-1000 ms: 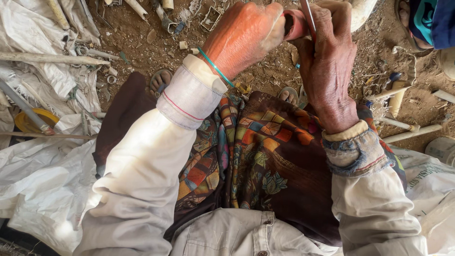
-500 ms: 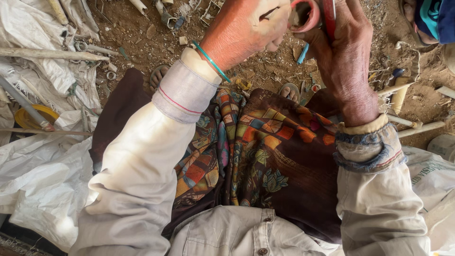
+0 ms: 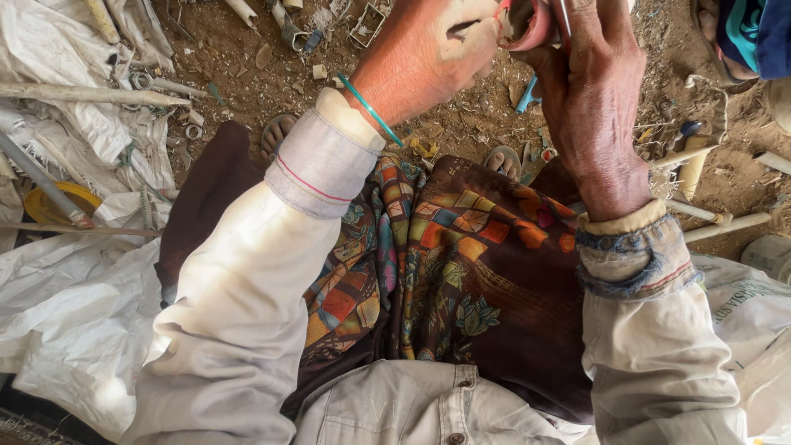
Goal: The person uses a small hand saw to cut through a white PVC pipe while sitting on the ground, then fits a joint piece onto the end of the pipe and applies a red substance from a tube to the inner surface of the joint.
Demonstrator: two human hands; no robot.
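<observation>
Both hands have crept higher since the earlier frame, so the top edge now cuts off my fingertips. At far left, crumpled white sacks [image 3: 74, 321] cover the ground, with a yellow disc [image 3: 51, 202] half buried among them. My left hand [image 3: 428, 62], a thin green bangle [image 3: 371, 110] at its wrist, curls its fingers around a small reddish ring [image 3: 527, 25], mostly hidden. My right hand [image 3: 597, 107] meets it there, fingers pressed together on the ring and a thin metal rod [image 3: 563, 16]; the exact pinch I cannot make out. Patterned cloth [image 3: 445, 264] drapes my lap. Pale pipes [image 3: 725, 222] lie at right on the dirt.
</observation>
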